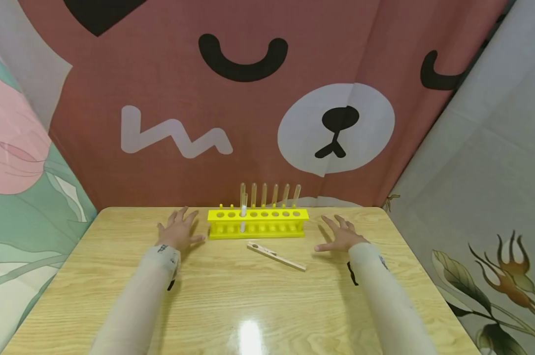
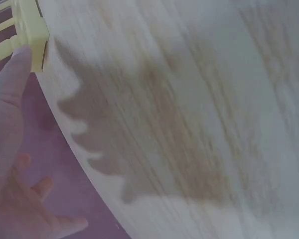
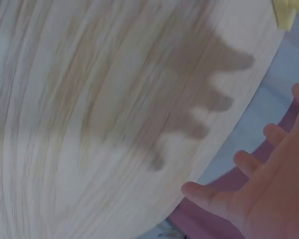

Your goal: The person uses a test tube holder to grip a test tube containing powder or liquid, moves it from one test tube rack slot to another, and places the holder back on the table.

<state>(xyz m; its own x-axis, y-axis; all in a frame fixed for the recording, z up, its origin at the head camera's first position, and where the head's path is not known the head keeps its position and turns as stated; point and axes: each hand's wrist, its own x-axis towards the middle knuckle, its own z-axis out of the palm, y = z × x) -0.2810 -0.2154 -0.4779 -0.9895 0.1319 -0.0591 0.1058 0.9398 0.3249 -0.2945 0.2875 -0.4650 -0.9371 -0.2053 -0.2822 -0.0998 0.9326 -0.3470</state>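
Both left grip (image 1: 179, 232) and right grip (image 1: 342, 236) splay wide, empty — only the head view shows the wooden clamp (image 1: 280, 258)

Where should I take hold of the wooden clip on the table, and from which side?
Probably best to pinch the wooden clip near its plain end, across its narrow width, with the right hand coming from above and the right. It lies slantwise: that end points away from the yellow rack and is nearer this hand.

We see smooth plast. rack (image 1: 267, 235), glossy glass-like tubes (image 1: 264, 195), matt wooden clip (image 1: 274, 255), glossy wood-grain tabletop (image 1: 214, 296) & matt cloth backdrop (image 1: 250, 108).
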